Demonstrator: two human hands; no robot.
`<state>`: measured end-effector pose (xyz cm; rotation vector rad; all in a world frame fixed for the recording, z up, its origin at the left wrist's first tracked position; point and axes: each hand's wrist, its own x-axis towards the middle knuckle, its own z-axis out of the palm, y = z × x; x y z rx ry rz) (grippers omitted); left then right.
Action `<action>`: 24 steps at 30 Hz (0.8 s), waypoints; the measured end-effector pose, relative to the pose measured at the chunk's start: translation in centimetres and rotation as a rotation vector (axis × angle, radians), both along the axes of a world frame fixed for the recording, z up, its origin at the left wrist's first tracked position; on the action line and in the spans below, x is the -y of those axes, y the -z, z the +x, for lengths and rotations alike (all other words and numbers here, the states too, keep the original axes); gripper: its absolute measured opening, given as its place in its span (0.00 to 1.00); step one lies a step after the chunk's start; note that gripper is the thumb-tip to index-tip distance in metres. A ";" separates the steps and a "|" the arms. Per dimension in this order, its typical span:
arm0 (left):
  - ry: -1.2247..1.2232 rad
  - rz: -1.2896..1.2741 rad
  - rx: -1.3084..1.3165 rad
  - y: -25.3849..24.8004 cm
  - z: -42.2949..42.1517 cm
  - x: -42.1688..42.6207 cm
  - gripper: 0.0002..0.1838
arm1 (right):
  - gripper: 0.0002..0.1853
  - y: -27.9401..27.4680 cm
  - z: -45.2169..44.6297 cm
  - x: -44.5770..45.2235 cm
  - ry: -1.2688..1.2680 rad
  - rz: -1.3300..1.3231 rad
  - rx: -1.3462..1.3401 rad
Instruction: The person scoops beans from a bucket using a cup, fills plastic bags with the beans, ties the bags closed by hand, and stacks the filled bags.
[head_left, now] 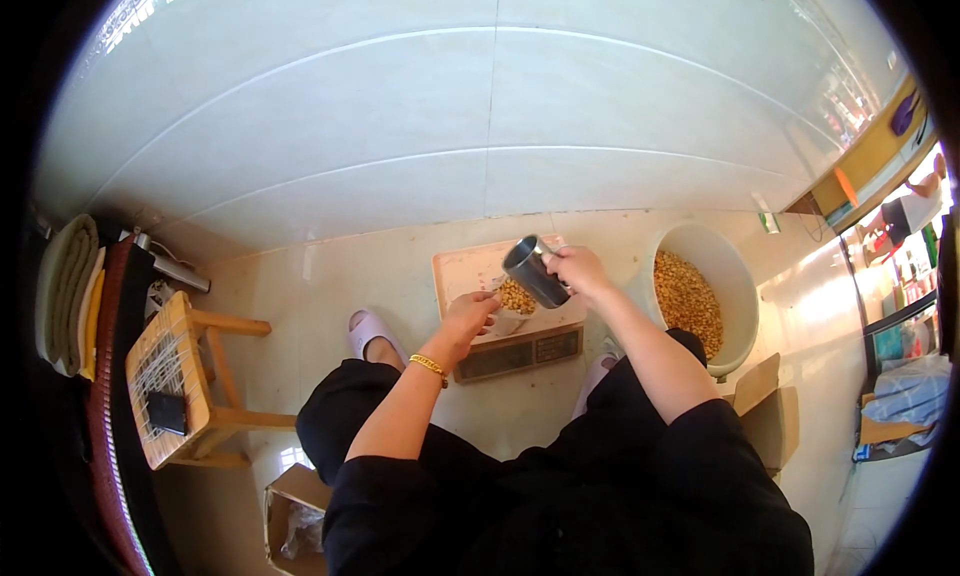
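Note:
My right hand (578, 269) is closed around the handle of a dark, shiny metal mug (540, 281), tilted with its mouth to the upper left. Just below and left of the mug, yellow kernels that look like corn (517, 296) fill a small, pale bag (508, 323), apparently clear plastic. My left hand (470, 316), a gold bracelet at its wrist, pinches the bag's left edge. Under both is a digital weighing scale (455, 276) with a pinkish platform and a dark display panel in front. Whether the bag rests on the platform is unclear.
A big pale bucket (742, 316) of the same kernels stands right of the scale. Open cardboard boxes (785, 426) lie at right and lower left. A wooden stool (190, 376) with a phone-like black object is on the left. A tiled wall (400, 116) rises ahead.

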<state>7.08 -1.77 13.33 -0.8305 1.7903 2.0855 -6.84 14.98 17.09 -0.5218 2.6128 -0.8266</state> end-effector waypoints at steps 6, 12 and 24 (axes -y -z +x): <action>0.021 -0.001 -0.030 -0.6 0.1 -0.2 0.17 | 0.18 -4.6 -1.1 -3.6 0.370 -0.773 0.531; 0.044 0.016 -0.074 -0.5 -0.2 -0.3 0.19 | 0.16 -9.6 -4.6 -12.4 0.538 -0.912 0.316; 0.090 -0.040 -0.018 0.9 -0.7 -0.9 0.18 | 0.17 -2.8 -5.4 -27.2 0.603 0.402 -0.307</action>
